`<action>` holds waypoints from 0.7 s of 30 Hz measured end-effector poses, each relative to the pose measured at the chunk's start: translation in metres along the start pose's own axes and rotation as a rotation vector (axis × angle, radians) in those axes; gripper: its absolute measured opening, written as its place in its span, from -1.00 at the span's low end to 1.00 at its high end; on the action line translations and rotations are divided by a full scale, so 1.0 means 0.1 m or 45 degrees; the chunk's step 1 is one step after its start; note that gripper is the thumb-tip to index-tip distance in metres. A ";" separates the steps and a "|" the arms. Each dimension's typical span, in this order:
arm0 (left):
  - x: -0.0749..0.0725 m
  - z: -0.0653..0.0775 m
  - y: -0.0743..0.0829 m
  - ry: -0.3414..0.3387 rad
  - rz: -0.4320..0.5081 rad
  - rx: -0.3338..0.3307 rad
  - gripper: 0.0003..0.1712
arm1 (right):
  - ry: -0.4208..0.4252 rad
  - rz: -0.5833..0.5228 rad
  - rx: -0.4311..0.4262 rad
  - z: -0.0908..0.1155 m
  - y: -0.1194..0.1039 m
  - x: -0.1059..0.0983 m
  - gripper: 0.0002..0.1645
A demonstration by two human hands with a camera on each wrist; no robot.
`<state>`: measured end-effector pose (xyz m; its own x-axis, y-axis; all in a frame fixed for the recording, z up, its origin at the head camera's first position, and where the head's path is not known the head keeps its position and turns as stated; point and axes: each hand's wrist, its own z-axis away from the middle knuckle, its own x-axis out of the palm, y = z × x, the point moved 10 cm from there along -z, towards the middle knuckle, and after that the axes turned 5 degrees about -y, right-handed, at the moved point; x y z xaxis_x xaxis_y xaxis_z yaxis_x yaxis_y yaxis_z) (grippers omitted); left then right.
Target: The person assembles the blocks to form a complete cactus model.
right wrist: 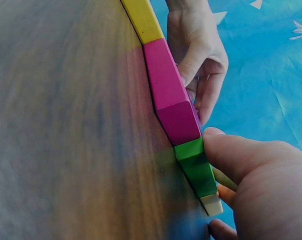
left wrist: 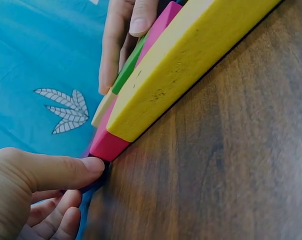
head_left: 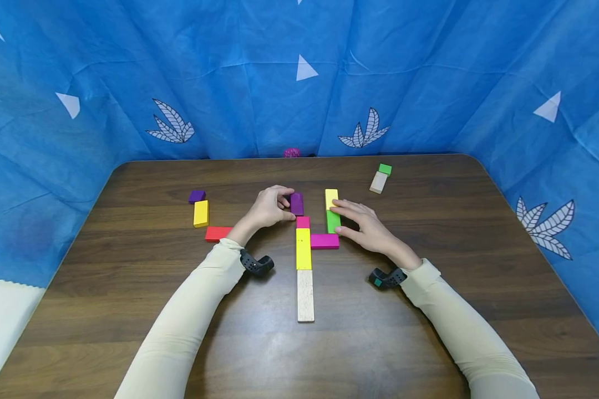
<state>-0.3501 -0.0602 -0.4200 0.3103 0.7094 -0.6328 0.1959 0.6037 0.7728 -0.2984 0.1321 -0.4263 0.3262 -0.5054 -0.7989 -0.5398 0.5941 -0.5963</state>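
My left hand (head_left: 270, 208) pinches a purple block (head_left: 297, 204) lengthwise, index finger at its far end and thumb at its near end. Right below that block, a column runs toward me: a small pink block (head_left: 303, 222), a yellow block (head_left: 303, 249) and a whitish block (head_left: 305, 296). A magenta block (head_left: 324, 241) juts out sideways from the yellow one. Beyond its right end, a green block (head_left: 333, 222) and a pale yellow block (head_left: 331, 197) lie in line. My right hand (head_left: 366, 226) touches these two along their right side, fingers extended and thumb near the green one's close end.
On the left lie a dark purple block (head_left: 197, 196), a yellow block (head_left: 201, 214) and a red block (head_left: 218, 233) partly behind my left wrist. At the back right a small green block (head_left: 385, 169) meets a whitish one (head_left: 378, 182). Blue cloth (head_left: 259, 83) hangs behind the wooden table (head_left: 429, 221).
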 end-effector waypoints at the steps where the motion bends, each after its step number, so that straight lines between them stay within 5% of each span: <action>1: 0.01 0.00 -0.01 -0.007 0.000 -0.004 -0.22 | 0.000 0.002 0.000 0.00 0.00 0.00 -0.37; 21: 0.12 -0.04 0.02 -0.104 0.031 0.025 -0.22 | 0.002 0.002 0.005 -0.01 0.02 0.01 -0.36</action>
<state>-0.3500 -0.0486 -0.4265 0.3902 0.6914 -0.6081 0.2055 0.5784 0.7895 -0.2999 0.1325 -0.4288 0.3240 -0.5054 -0.7998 -0.5371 0.5976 -0.5953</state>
